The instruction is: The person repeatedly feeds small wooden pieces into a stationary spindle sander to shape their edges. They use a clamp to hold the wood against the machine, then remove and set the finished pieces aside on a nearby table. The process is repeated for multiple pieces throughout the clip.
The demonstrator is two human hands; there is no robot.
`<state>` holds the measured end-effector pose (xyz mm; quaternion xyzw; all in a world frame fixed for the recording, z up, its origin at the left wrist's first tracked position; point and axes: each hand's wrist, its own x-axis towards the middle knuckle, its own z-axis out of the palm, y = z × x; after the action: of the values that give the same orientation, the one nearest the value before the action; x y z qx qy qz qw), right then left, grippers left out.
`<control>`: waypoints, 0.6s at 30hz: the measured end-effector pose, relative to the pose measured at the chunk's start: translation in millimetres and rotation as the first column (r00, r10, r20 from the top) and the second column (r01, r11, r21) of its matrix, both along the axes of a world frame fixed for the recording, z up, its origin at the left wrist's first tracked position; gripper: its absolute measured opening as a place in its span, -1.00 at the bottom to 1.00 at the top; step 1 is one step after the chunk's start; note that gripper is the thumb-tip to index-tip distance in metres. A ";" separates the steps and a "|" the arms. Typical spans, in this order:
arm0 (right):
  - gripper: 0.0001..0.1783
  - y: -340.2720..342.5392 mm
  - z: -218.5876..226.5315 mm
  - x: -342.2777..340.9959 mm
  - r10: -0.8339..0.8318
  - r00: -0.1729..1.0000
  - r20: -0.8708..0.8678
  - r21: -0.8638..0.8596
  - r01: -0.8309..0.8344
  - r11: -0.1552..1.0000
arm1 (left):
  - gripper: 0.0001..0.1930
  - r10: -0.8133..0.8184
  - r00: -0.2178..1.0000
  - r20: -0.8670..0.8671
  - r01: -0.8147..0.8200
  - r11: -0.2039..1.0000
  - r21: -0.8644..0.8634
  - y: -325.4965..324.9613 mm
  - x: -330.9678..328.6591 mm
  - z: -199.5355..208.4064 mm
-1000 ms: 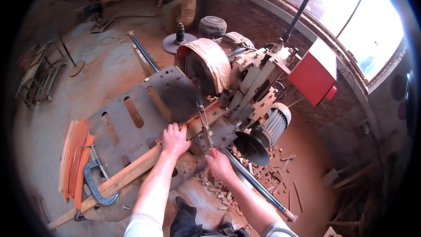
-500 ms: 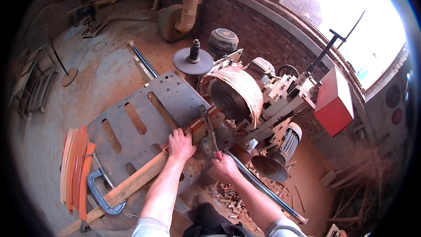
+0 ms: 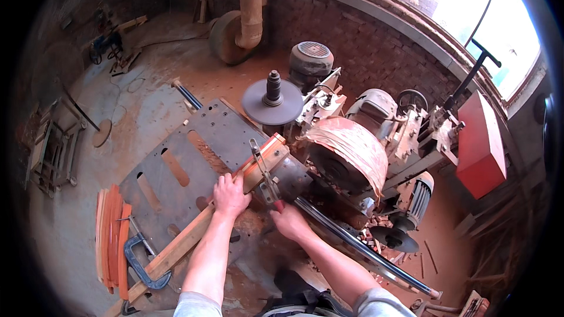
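- While the right hand (image 3: 289,222) closes round the red handle (image 3: 279,205) of one toggle clamp (image 3: 262,167), the left hand (image 3: 231,195) lies with bent fingers over the wood; whether it pinches or only presses, I cannot tell.
- Under the left hand, one long wooden beam (image 3: 176,248) lies aslant across the near side of the slotted metal table (image 3: 176,141); its long axis runs from the table's near-left corner away to the right, the far end pointing away from the person.
- One reddish strip (image 3: 270,142) lies along the beam's far edge, parallel to it.
- One C-clamp (image 3: 136,265) sits over the beam at the table's near-left corner.
- Several curved wooden strips (image 3: 108,238) stand at the table's left edge, too tightly stacked to count.
- Three long slots (image 3: 175,167) show clearly in the table.
- Past the table's far-right side: one grey disc (image 3: 258,105), one hooded wheel (image 3: 343,135), three motors (image 3: 311,61) and, farthest right, one red box (image 3: 482,144).
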<state>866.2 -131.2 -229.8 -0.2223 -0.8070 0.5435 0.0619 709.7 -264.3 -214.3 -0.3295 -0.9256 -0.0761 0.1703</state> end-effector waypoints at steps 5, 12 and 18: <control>-0.59 -12.2 17.4 -49.1 0.029 0.997 0.066 -0.047 -0.026 0.999 | -0.25 -0.005 1.000 0.001 0.005 1.000 0.013 -13.0 -47.1 14.5; -0.58 -27.3 27.6 -95.1 0.020 0.996 0.085 0.028 -0.022 0.999 | -0.25 -0.021 1.000 0.022 0.020 0.999 0.036 -29.1 -93.3 26.8; -0.55 -40.2 43.1 -143.9 0.032 0.992 0.120 0.028 -0.036 0.999 | -0.25 -0.020 0.999 0.025 0.019 0.999 0.040 -44.0 -140.8 37.7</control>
<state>722.4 -171.4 -186.7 -0.2399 -0.8211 0.5179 0.0075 568.9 -308.3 -176.6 -0.3338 -0.9227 -0.1005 0.1644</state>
